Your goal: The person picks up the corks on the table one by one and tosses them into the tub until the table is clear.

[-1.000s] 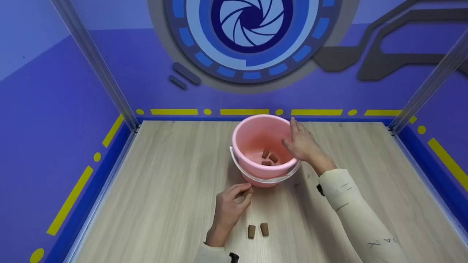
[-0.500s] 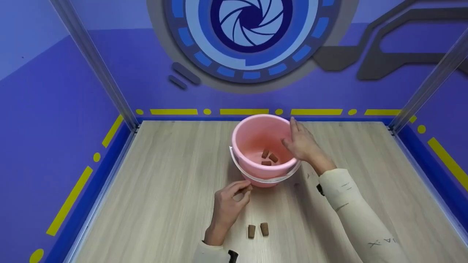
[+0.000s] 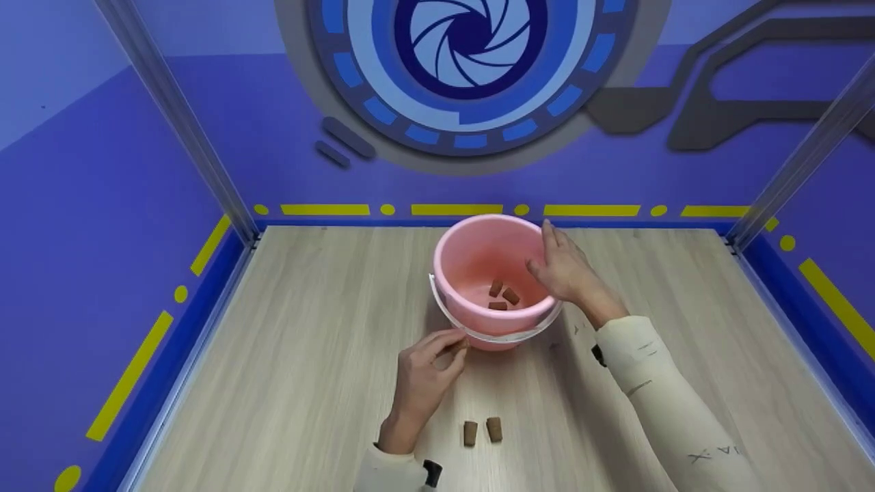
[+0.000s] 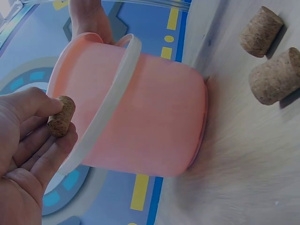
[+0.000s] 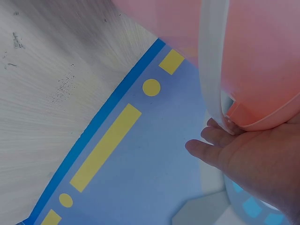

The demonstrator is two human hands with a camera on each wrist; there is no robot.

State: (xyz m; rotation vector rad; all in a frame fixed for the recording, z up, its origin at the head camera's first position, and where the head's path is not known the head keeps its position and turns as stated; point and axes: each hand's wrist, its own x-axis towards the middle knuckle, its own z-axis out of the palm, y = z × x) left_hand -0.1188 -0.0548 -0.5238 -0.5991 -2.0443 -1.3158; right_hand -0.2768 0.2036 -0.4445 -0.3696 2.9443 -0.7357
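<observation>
In the left wrist view my left hand (image 4: pixel 28 140) pinches a small cork (image 4: pixel 61 116) between thumb and fingertips, close beside the outer wall of a pink bucket (image 4: pixel 145 108). The bucket's white handle (image 3: pixel 495 337) hangs down over its near side. My right hand (image 3: pixel 566 270) rests on the bucket's right rim with fingers extended, the thumb toward the inside. In the right wrist view its straight fingers (image 5: pixel 211 152) lie near the handle's attachment. Three corks (image 3: pixel 510 295) lie on the bucket's bottom.
Two more corks, a left one (image 3: pixel 470 433) and a right one (image 3: pixel 494 429), stand on the wood-patterned table (image 3: pixel 307 355) in front of the bucket. Blue panels (image 3: pixel 355 184) with yellow markings wall off the back and both sides.
My left hand has moved slightly up and to the left with the cork, closer to the height of the handle. The right hand and the bucket have stayed in place.
</observation>
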